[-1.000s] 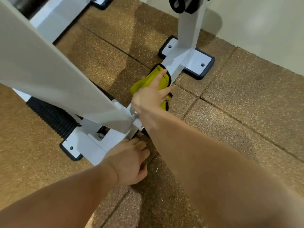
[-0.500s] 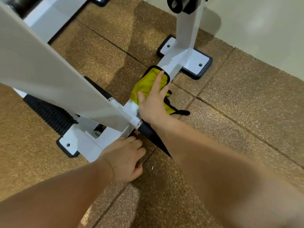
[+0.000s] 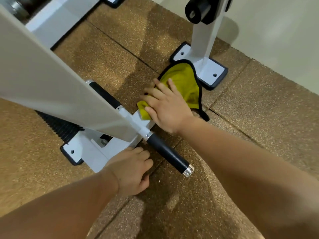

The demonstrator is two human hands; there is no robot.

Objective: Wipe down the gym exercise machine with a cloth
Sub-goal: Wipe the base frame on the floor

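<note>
While R hand [image 3: 165, 107] presses cloth [image 3: 184, 81] flat-fingered on frame [image 3: 93, 149], L hand [image 3: 131, 169] grip unclear, rubber-tile floor [image 3: 259, 109], wall [image 3: 276, 31]

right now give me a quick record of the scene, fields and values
cloth: yellow, black-edged, on the white bar, reaching the foot plate
right hand: flat on the cloth, pressing it
left hand: fingers curled, on the floor by the bar
grip: black, between the hands, untouched
floor: speckled brown tiles
</note>
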